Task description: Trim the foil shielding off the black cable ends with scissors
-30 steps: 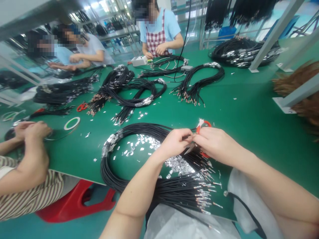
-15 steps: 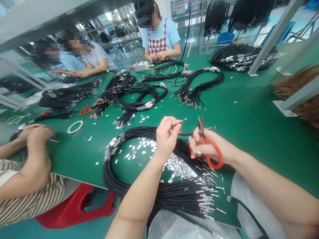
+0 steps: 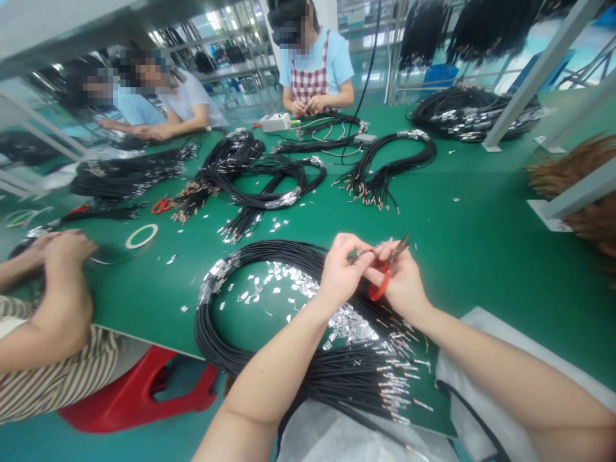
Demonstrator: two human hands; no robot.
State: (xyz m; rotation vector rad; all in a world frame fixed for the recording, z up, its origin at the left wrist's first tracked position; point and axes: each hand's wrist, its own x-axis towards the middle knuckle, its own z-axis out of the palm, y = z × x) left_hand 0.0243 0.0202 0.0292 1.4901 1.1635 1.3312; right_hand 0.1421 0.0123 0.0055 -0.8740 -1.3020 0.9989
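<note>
Above the right side of a large coil of black cables [image 3: 260, 250], my two hands meet. My left hand [image 3: 344, 266] pinches the end of a black cable, its tip mostly hidden between the fingers. My right hand [image 3: 402, 279] holds orange-handled scissors [image 3: 380, 287], blades pointing up and to the right; its fingertips are at the cable end beside my left fingers. Small silver foil pieces [image 3: 351, 324] lie heaped inside the coil. Stripped cable ends [image 3: 397, 385] fan out at the coil's lower right.
More black cable bundles [image 3: 283, 199] lie across the green table [image 3: 481, 256]. A white tape roll [image 3: 142, 236] and orange scissors [image 3: 162, 205] are at left. A neighbour's hands [image 3: 70, 247] work beside a red stool [image 3: 129, 398]. Metal posts [image 3: 522, 77] stand at right; co-workers sit opposite.
My right hand has come left to my left hand, and the scissors have turned, their blades now slanting right. My left hand has shifted slightly right with the cable end.
</note>
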